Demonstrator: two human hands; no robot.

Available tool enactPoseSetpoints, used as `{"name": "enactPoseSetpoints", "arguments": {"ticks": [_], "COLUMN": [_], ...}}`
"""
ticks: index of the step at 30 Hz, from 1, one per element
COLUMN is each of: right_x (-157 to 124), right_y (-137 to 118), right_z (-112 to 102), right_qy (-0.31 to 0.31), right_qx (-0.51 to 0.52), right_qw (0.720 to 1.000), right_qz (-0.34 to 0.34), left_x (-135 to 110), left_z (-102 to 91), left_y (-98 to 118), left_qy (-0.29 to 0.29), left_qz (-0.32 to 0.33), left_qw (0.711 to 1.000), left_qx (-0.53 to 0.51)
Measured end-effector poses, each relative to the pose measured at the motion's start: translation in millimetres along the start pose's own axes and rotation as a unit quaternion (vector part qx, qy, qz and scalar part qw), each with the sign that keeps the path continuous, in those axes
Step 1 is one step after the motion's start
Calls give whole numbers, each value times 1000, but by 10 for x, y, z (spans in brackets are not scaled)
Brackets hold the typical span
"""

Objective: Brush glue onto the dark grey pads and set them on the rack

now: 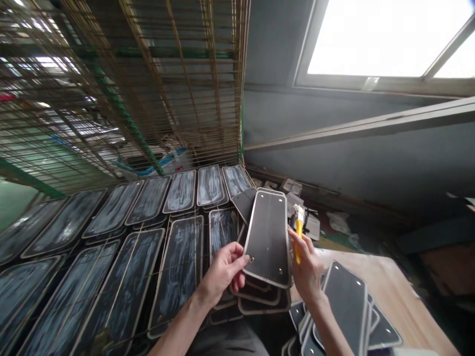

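Note:
A dark rectangular panel (267, 237) with rounded corners, a pale edge and a small rivet near each corner is held tilted in front of me. My left hand (228, 267) pinches its lower left edge, thumb on top. In my right hand (307, 264) is a brush (299, 232) with a yellow handle and whitish bristles pointing up and away. That hand is beside the panel's right edge, its fingers seeming to touch it. Below and behind the held panel lie more dark panels (260, 299), partly hidden by it.
Rows of similar panels (180, 267), streaked with whitish coating, lie on a wire rack to the left. A wire mesh (178, 74) rises behind them. Bare panels (345, 301) are piled on a wooden board (397, 282) at right. A grey wall (282, 118) with a window stands beyond.

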State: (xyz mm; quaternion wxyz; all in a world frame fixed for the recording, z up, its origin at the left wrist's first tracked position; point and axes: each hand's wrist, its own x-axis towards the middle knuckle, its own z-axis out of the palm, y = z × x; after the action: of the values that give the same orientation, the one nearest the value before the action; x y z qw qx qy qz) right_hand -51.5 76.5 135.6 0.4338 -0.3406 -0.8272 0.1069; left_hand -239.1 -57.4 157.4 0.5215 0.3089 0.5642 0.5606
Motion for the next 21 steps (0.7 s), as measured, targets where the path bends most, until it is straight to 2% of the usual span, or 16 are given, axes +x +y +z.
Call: {"name": "enactPoseSetpoints", "arguments": {"ticks": [2,5,9,14,21], "right_x": [7,75,317,717,1093], "right_y": [20,8,-71,-79,18], "right_z": [-103,-244,-317,-181,132], "right_qy": [-19,-49,-103,-164,-199], "right_qx": [42,101,101,56,-18], "right_qw": [999,994,989,983,972], "right_qz": [1,-1,-9,-62,-123], "left_x": [-110,-219,-237,-216,-229], "left_z": [-42,-112,-159,-209,-251], "left_y": [-47,-167,-276,-300,-279], "left_qy": [12,26,34,12,-1], "left_qz": [6,-25,-59,-61,-78], "left_qw": [1000,999,998,998,996], "left_qx": [-23,-23,-5,22,32]}}
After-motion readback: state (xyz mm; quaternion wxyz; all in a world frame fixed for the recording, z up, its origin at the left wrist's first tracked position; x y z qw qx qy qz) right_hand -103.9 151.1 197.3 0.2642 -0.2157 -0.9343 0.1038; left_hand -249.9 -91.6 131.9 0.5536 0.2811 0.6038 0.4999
